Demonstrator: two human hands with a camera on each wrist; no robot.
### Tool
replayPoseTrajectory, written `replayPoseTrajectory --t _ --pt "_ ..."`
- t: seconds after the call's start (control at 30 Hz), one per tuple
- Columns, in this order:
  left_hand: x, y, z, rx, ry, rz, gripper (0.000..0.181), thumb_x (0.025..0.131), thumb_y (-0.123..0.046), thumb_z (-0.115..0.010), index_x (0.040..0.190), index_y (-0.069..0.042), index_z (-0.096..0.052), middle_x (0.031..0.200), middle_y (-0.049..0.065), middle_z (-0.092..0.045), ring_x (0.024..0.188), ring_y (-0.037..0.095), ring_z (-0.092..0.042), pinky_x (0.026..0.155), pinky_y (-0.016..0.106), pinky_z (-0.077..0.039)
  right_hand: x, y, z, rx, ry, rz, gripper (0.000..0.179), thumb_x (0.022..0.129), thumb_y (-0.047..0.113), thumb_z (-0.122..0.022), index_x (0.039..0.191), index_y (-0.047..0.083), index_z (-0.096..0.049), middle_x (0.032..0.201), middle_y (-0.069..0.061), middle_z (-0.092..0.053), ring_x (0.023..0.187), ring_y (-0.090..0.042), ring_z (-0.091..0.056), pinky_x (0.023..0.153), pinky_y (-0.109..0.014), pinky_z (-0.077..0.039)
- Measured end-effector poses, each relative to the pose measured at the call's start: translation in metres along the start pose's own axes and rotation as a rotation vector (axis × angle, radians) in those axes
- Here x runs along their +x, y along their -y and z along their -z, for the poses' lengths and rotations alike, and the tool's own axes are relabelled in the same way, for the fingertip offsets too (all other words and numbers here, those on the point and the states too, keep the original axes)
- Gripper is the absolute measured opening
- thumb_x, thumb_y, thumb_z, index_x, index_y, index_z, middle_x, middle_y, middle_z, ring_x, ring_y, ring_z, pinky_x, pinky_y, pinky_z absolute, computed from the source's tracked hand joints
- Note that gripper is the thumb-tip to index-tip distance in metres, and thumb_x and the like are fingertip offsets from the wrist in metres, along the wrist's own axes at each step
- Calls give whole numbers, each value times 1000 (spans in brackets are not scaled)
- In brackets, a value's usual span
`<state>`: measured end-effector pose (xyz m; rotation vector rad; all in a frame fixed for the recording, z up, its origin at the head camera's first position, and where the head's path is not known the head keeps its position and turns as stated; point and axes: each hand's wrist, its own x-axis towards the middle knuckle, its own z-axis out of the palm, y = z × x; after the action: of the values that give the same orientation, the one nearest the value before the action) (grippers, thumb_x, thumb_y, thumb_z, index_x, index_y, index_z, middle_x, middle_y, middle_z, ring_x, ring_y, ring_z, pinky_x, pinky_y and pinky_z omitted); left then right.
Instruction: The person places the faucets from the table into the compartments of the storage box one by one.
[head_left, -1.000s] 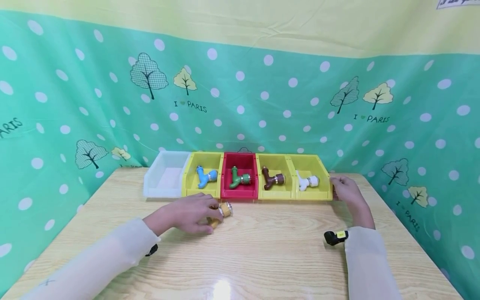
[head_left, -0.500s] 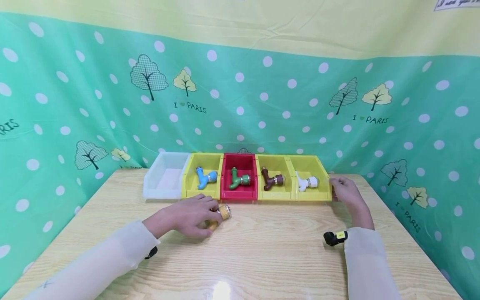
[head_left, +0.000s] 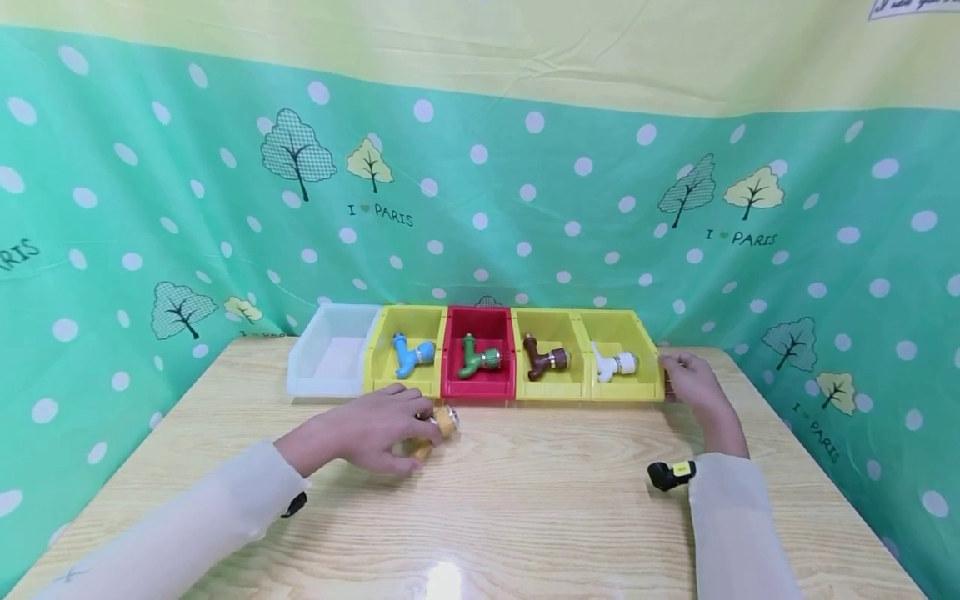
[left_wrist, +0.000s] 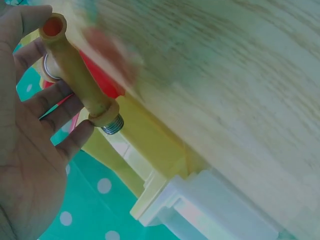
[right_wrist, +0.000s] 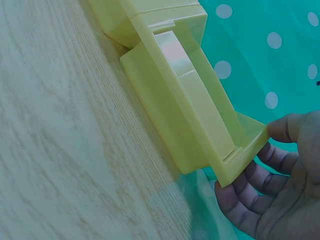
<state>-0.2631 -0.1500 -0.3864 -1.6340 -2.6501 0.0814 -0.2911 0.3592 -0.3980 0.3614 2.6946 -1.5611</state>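
In the head view my left hand (head_left: 382, 429) holds a golden-yellow tap (head_left: 446, 421) in front of the bin row, knob toward the right. The left wrist view shows the tap (left_wrist: 77, 70) in that hand, thumb at its open spout end and fingers along its body, its metal thread pointing away from the thumb. My right hand (head_left: 697, 387) pinches the side edge of the rightmost yellow bin (head_left: 626, 392). Seen from the right wrist, the thumb lies over the rim of this bin (right_wrist: 200, 115) with several fingers beneath.
Leftmost stands a translucent white bin (head_left: 326, 387) with nothing in it. Beside it, separate bins hold a blue tap (head_left: 408, 358), a green tap (head_left: 474, 360), a brown tap (head_left: 542, 360) and a white tap (head_left: 615, 364). A patterned curtain (head_left: 480, 192) hangs behind the wooden table (head_left: 540, 500).
My left hand has shifted slightly left with the yellow tap. My right hand stays on the rightmost bin, and the bins have not moved.
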Motion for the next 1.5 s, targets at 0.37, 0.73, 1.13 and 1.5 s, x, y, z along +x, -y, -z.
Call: replayPoseTrajectory --t 0.37,0.73,1.13,1.5 --pt "-9 9 9 58 -71 -16 31 91 -42 -69 120 -31 -68 108 -7 -56 101 14 -49 91 40 -46 1 0 0 0 -4 23 50 112 37 -30 128 -7 -48 131 -24 -50 108 -30 -58 85 -38 -57" --pt "-23 22 17 47 -73 56 28 92 -41 -69 117 -30 -69 103 -9 -52 98 15 -49 98 42 -47 2 -1 1 0 -4 21 51 111 38 -30 129 -6 -48 131 -24 -50 108 -30 -58 84 -38 -57" --pt "-47 47 32 60 -102 146 30 89 -37 -75 117 -26 -70 110 -5 -58 101 19 -51 102 47 -46 2 -2 0 3 -4 4 54 111 38 -31 137 -7 -46 131 -24 -49 110 -31 -57 85 -37 -58" --pt "-70 77 35 133 -190 164 23 85 -28 -76 108 -26 -72 107 -4 -60 99 22 -53 85 43 -50 2 -1 0 1 -9 4 54 111 38 -31 137 -7 -46 128 -23 -51 107 -30 -58 83 -36 -58"
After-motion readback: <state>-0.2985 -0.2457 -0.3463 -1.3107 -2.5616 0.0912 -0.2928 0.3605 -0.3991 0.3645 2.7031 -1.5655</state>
